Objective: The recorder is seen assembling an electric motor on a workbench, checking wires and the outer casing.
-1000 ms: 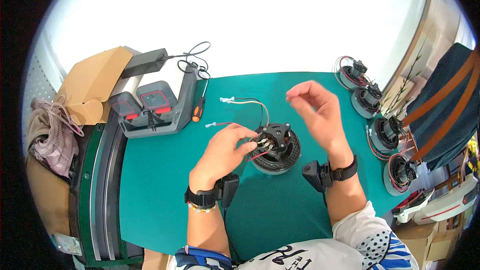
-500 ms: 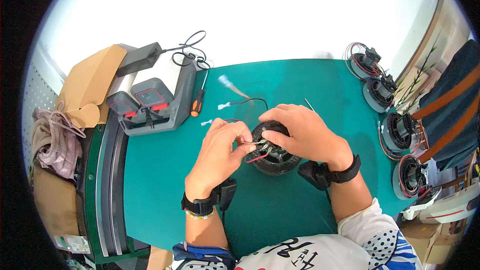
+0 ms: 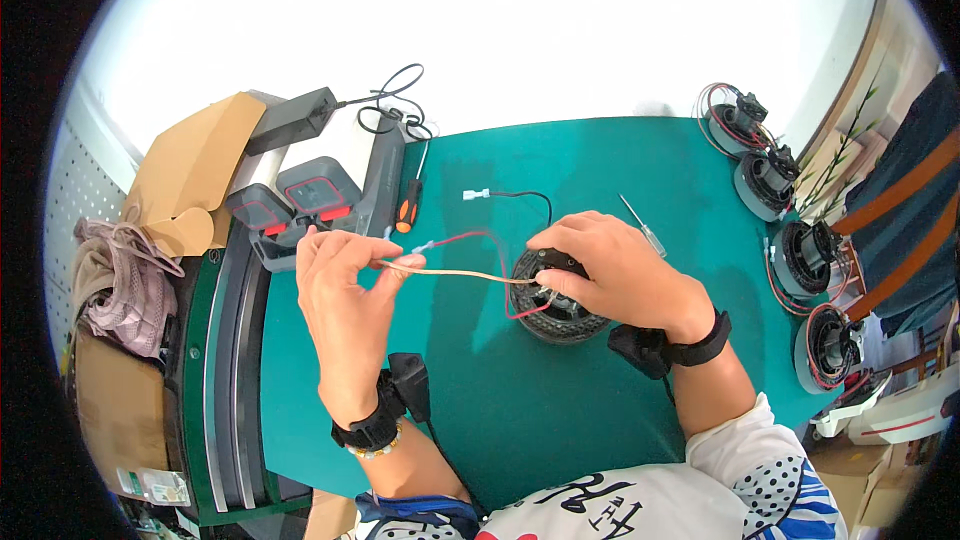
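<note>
A small black wheel motor with a ribbed tyre point(image 3: 562, 328) lies on the green mat in front of me. My right hand point(image 3: 620, 275) grips its far side, fingers over the dark top part and thumb by the point where the wires come out. Off to the left, my left hand point(image 3: 345, 290) pinches a tan wire point(image 3: 465, 273), drawn nearly straight from the motor. A red wire point(image 3: 492, 234) bends loosely beside it, its clear-sleeved terminal close to the left fingertips. Beyond the motor a black wire point(image 3: 525, 193) ends in another clear-sleeved terminal point(image 3: 477, 195).
An orange-black screwdriver point(image 3: 409, 206) lies beside a grey-and-white charging station point(image 3: 320, 185) with a black adapter point(image 3: 290, 120). A thin clear-handled screwdriver point(image 3: 648, 232) rests right of the motor. Several wired motors point(image 3: 803, 252) line the mat's right edge. A cardboard box point(image 3: 190, 180) stands left.
My left hand has moved left away from the motor, pulling the tan wire out straight. My right hand stays on the motor.
</note>
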